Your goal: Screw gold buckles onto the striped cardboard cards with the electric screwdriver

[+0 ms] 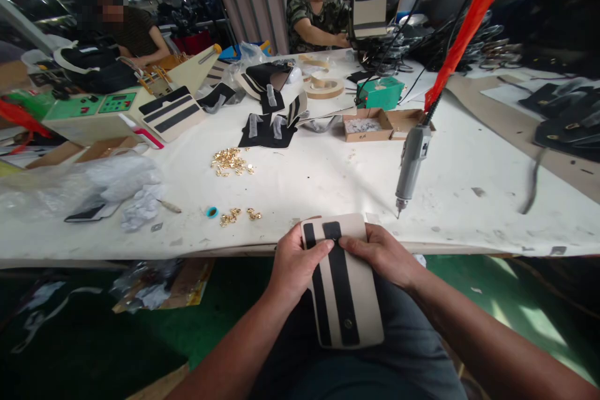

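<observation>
Your lap [360,372] lies below the striped panel [344,287], tilted up at the table [304,200] edge, likely for a clear view. Your left hand [291,262] and right hand [388,256] pinch its upper part, thumbs close together on a dark stripe, perhaps to steady one spot; the other fingers are mostly hidden behind.

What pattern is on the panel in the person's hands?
Two black stripes on a beige panel, seen in the head view.
</observation>
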### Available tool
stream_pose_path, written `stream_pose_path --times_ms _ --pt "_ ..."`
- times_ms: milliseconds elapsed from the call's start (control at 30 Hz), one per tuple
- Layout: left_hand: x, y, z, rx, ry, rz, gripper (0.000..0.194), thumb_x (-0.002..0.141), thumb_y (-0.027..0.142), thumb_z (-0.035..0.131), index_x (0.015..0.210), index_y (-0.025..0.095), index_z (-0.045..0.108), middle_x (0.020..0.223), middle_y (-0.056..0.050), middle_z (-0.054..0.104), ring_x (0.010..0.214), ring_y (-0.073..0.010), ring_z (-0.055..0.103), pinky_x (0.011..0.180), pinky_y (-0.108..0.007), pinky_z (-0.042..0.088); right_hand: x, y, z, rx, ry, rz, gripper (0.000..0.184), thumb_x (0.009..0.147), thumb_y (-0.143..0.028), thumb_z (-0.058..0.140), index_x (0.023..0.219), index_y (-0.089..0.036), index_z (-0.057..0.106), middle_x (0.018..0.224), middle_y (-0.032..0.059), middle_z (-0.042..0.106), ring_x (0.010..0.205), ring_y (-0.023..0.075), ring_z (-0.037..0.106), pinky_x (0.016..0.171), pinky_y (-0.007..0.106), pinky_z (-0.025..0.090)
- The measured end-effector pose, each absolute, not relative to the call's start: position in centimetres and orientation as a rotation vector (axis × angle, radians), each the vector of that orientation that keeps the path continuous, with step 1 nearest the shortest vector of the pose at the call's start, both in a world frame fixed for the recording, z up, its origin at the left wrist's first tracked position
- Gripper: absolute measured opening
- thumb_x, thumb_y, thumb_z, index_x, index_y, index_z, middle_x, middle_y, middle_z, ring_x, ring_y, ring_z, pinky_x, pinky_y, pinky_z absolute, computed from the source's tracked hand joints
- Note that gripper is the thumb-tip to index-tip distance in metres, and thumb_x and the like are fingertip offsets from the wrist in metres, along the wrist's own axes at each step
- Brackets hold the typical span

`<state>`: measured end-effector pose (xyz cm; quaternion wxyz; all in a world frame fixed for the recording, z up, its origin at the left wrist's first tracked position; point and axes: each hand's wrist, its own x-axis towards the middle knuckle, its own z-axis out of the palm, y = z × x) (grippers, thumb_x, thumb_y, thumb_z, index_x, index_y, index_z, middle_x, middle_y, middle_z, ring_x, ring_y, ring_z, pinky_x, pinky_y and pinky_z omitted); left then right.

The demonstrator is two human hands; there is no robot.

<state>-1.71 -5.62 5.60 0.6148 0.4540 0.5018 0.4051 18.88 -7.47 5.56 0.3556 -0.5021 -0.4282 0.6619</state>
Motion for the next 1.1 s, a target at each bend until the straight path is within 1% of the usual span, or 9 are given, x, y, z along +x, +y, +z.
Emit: stream_pose_path --times_ms 100,233,300,533,667,833,900,967,1100 --pt "-1.6 -4.8 5.1 1.156 1.214 0.898 0.040 0.081 0.029 0.085 0.119 0.020 0.075 0.105 -0.004 0.082 0.100 -0.0252 0.076 0.089 -0.034 0.060 19.4 -6.5 5.4 -1.394 -1.224 1.675 0.037 0.093 -0.051 0.072 0.101 -0.015 0.075 0.089 0.0058 0.078 0.076 0.0216 0.070 0.063 0.029 0.052" --pt "-1.1 -3.4 4.4 1.194 1.305 0.832 0.046 0.077 0.022 0.082 0.122 0.021 0.074 0.105 -0.004 0.082 0.099 -0.0249 0.077 0.088 -0.035 0.060 19.7 -4.8 5.6 -1.605 -1.441 1.553 0.038 0.091 -0.051 0.070 0.077 -0.016 0.069 0.073 0.0035 0.070 0.065 0.0181 0.062 0.054 0.027 0.043" --pt "-0.8 -2.7 4.2 1.209 1.345 0.800 0.049 0.076 0.019 0.080 0.124 0.021 0.074 0.107 -0.004 0.082 0.099 -0.0250 0.077 0.089 -0.035 0.060 19.7 -3.8 5.7 -1.717 -1.506 1.481 0.040 0.090 -0.051 0.070 0.070 -0.017 0.066 0.067 0.0028 0.067 0.061 0.0171 0.058 0.051 0.027 0.039" --pt "-0.4 -0.7 3.6 1.328 1.430 0.653 0.060 0.073 0.015 0.079 0.132 0.019 0.072 0.105 -0.007 0.082 0.096 -0.0259 0.077 0.088 -0.037 0.059 19.5 -1.2 5.3 -1.767 -1.641 1.390 0.025 0.088 -0.039 0.069 0.072 -0.021 0.064 0.061 -0.0016 0.063 0.056 0.0148 0.055 0.049 0.026 0.039" --pt "-0.3 -0.1 3.4 1.454 1.466 0.576 0.055 0.072 0.011 0.077 0.127 0.019 0.075 0.100 -0.006 0.082 0.093 -0.0257 0.076 0.083 -0.036 0.058 18.9 -0.7 5.0 -1.867 -1.749 1.279 0.019 0.087 -0.033 0.069 0.072 -0.021 0.065 0.061 0.0007 0.066 0.056 0.0166 0.058 0.049 0.028 0.038" --pt "0.1 0.2 4.0 1.556 1.488 0.509 0.050 0.073 0.010 0.076 0.122 0.021 0.075 0.098 -0.005 0.081 0.090 -0.0260 0.076 0.082 -0.037 0.058 18.4 -0.6 4.8 -1.935 -1.859 1.116 0.019 0.087 -0.032 0.069 0.072 -0.021 0.065 0.066 0.0030 0.070 0.061 0.0185 0.062 0.054 0.030 0.038" --pt "0.0 0.1 4.2 1.608 1.486 0.494 0.049 0.075 0.010 0.075 0.123 0.021 0.074 0.103 -0.006 0.081 0.097 -0.0278 0.076 0.088 -0.039 0.059 18.3 -0.7 4.8 -1.934 -1.866 1.100 0.019 0.088 -0.032 0.068 0.072 -0.021 0.066 0.067 0.0033 0.071 0.061 0.0183 0.062 0.055 0.029 0.037" --pt "-0.2 -0.2 4.3 1.712 1.492 0.516 0.051 0.077 0.011 0.076 0.127 0.022 0.071 0.115 -0.008 0.079 0.109 -0.0302 0.074 0.097 -0.043 0.058 18.3 -0.7 4.8 -1.926 -1.868 1.105 0.018 0.088 -0.031 0.069 0.074 -0.020 0.067 0.067 0.0033 0.072 0.061 0.0181 0.063 0.055 0.029 0.037" --pt "-1.1 -0.8 3.8 2.110 1.500 0.615 0.061 0.079 0.016 0.082 0.138 0.024 0.066 0.141 -0.011 0.068 0.129 -0.0342 0.064 0.107 -0.051 0.054 18.2 -0.6 4.8 -1.898 -1.876 1.075 0.015 0.088 -0.028 0.069 0.076 -0.020 0.070 0.069 0.0035 0.074 0.062 0.0182 0.065 0.057 0.028 0.040"
